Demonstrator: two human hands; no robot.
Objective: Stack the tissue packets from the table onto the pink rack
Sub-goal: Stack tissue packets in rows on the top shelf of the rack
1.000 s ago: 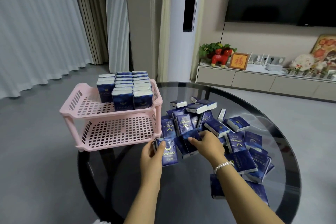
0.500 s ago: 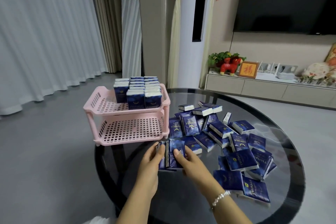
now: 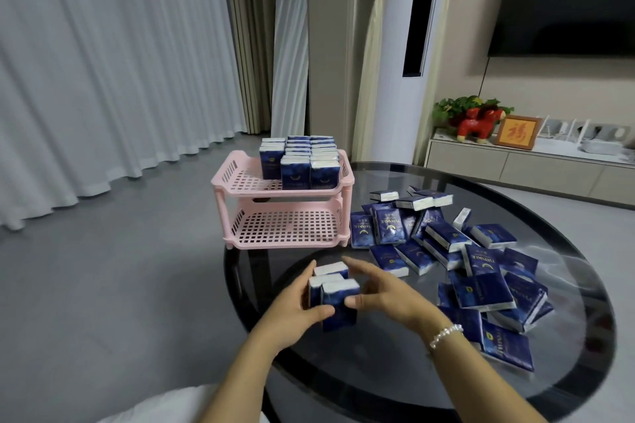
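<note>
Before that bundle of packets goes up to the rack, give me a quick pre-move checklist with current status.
1. Bundle held from both sides: ok; left hand grips the held packets, right hand presses the other side.
2. Packets aligned in the bundle: ok; they stand upright, side by side.
3. Free space on the top shelf of the pink rack: ok; bare at the left and front, beside the stacked packets.
4. Lower shelf free: ok.
5. Exact count in the bundle: cannot tell.

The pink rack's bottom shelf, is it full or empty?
Empty. The bottom shelf shows only its bare pink grid, while the tissue packets stand in rows on the top shelf.
</note>
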